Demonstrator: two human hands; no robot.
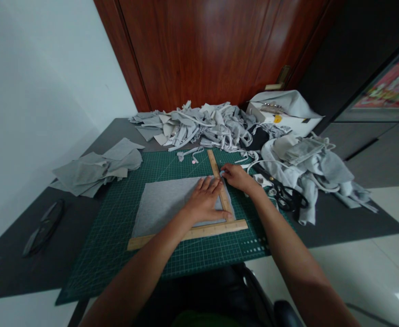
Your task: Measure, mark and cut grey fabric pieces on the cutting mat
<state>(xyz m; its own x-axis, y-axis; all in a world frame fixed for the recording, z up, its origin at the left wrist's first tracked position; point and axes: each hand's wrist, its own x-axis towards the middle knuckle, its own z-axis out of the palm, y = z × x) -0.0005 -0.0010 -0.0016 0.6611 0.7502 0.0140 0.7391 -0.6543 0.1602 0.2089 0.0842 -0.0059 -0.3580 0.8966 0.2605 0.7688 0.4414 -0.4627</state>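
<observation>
On the green cutting mat [117, 236], left hand [202, 200] lies flat on grey fabric [165, 200]; right hand [236, 176] seemingly pinches chalk beside the ruler [216, 170].

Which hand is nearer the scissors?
Right. The right hand lies just left of the scissors; the left hand presses the ruler farther left.

The person's left hand [202, 200] and right hand [237, 176] are bare. Both forearms are unsleeved. No rings or watch show.
</observation>
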